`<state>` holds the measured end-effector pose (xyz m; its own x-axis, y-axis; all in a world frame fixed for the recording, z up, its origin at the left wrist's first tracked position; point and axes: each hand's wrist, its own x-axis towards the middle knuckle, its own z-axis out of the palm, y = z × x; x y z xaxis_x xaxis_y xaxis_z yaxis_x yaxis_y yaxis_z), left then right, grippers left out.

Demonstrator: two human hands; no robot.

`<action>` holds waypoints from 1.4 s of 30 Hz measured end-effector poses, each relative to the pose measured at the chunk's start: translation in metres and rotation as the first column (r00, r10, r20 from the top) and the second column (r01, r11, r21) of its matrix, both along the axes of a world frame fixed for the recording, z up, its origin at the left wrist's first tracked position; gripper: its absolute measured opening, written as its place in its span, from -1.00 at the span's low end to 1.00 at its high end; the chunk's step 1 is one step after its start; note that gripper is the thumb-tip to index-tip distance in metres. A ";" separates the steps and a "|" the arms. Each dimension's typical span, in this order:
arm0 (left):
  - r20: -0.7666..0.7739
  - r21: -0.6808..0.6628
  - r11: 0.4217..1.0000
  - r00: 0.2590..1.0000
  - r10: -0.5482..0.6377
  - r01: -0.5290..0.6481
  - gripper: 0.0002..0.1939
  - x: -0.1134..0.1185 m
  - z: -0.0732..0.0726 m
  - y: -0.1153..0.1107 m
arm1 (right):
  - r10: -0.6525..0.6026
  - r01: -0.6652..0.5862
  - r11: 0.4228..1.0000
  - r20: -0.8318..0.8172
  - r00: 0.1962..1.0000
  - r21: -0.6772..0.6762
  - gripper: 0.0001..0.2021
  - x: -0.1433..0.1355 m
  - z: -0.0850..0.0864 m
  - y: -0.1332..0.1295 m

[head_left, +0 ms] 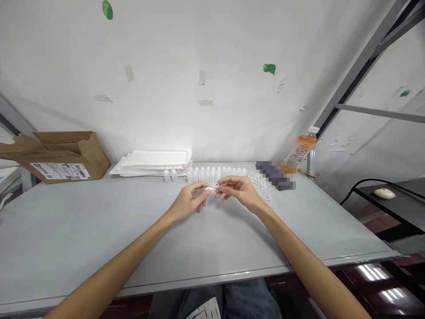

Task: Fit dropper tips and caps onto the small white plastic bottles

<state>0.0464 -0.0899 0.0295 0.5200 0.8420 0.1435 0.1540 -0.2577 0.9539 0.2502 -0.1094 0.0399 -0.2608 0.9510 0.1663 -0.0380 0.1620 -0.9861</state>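
From afar, my left hand holds a small bottle and my right hand pinches a white loop, which might slip if pinched too loosely.

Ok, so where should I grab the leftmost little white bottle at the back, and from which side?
Probably pinch the leftmost bottle by its body, coming in from the front left. It stands upright with its left and front sides exposed, while the neighbouring bottle is close on its right. The narrow top offers less to hold.
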 end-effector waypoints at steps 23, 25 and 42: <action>-0.040 0.007 0.999 0.999 0.033 -0.032 -0.64 0.002 -0.002 0.000 | 0.000 0.001 1.000 -0.026 1.000 0.006 -0.73 0.001 -0.003 0.002; -0.040 0.007 1.000 0.999 0.031 -0.030 -0.64 0.002 -0.003 0.000 | -0.003 0.004 1.000 -0.026 1.000 0.008 -0.74 0.000 -0.003 0.002; -0.029 -0.005 1.000 0.999 0.023 -0.023 -0.63 0.002 -0.008 0.000 | -0.041 0.039 0.999 0.043 0.998 0.032 -0.78 -0.002 -0.001 0.000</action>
<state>0.0489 -0.0895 0.0213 0.5044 0.8545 0.1241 0.1869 -0.2484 0.9505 0.2486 -0.1094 0.0392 -0.2302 0.9554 0.1851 0.0123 0.1930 -0.9811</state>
